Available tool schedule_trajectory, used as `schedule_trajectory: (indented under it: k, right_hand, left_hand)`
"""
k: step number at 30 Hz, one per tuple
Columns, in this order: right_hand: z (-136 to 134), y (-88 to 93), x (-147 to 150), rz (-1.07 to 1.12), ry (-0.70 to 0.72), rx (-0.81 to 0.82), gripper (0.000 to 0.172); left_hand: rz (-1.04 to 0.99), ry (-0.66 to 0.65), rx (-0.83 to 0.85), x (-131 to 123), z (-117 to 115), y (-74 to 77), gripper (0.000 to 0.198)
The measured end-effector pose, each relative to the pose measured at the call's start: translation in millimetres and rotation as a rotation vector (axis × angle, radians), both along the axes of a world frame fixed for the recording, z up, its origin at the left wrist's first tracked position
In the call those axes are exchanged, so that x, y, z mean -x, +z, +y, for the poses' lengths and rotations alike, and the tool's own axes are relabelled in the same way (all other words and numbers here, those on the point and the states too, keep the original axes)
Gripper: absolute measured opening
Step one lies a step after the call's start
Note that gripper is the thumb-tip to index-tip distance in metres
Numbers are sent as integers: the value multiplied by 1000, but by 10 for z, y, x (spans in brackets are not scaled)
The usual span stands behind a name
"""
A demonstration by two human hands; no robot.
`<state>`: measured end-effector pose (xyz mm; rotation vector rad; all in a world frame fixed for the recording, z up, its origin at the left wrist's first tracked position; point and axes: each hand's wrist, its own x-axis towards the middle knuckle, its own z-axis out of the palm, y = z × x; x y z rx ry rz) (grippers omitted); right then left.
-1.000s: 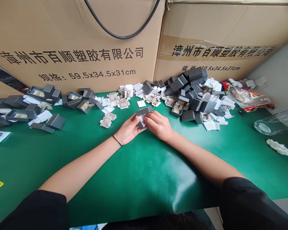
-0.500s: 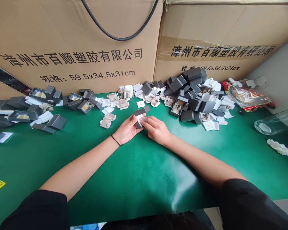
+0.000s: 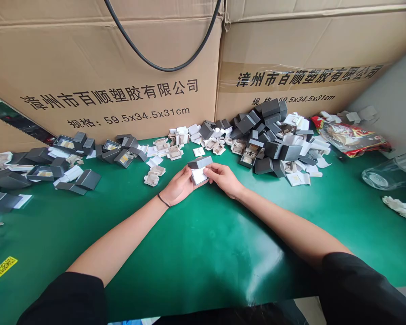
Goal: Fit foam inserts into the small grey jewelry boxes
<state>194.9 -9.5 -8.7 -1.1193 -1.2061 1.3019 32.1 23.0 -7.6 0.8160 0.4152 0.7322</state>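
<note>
A green table (image 3: 206, 253) is stretching across the view, and behind it a left carton (image 3: 104, 58) and a right carton (image 3: 291, 45) are standing side by side, both showing black print. A pile of black boxes (image 3: 272, 126) is leaning up near the right carton, with white paper pieces spilling among it, while a looser row of black boxes (image 3: 88, 179) is lying toward the left, several of them gaping open. A black cable (image 3: 165, 69) is hanging in a loop before the left carton. A red-edged packet (image 3: 350, 135) is lying flat right of the pile, and a clear jar (image 3: 379, 179) is resting on its side at the right edge. The left hand (image 3: 178, 187) is gripping a small box (image 3: 200, 162) from its left side, thumb along the edge and fingers curling underneath; the box is sitting open just above the table's middle. The right hand (image 3: 225, 180) is touching the box's right side, thumb and forefinger coming together at the edge of a white insert (image 3: 199, 176); whether they are pinching it or only pressing, I cannot tell. A thin dark band (image 3: 163, 200) is circling the left wrist.
</note>
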Motion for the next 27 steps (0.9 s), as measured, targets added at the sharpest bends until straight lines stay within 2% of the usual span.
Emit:
schedule_trajectory:
  k: [4,7,9,11,14,16,18,22,27]
  right_hand:
    - [35,50,-70,120,74,110,32]
    - [54,71,-99,188,33,209,37]
    - [58,55,-97,142,-22,165,36]
    - [52,18,-76,48,-90,40,34]
    - [28,-40,-20,-124,-233,-151,31]
    - [13,-63,21,-235,-332,-220,25]
    - [5,-74,57,-292,-386,-253,20]
    - [7,-75,101,-266,-443,-259,15]
    - [-16,-64,113,-206,-414,-242,9]
  left_hand:
    - [48,3,5,17,73,-51,36]
    - [59,-5,8,18,106,-75,29]
    - [69,-21,-17,21,101,-72,29]
    - [105,-10,-65,28,74,-55,33]
    - [197,82,-133,30,15,-27,40]
    - [242,143,-164,17,-18,-20,42]
    - [266,183,-195,-4,-42,-22,43]
    - [273,238,-243,-44,-78,-20,47]
    - [323,290,-246,-64,-119,3,58]
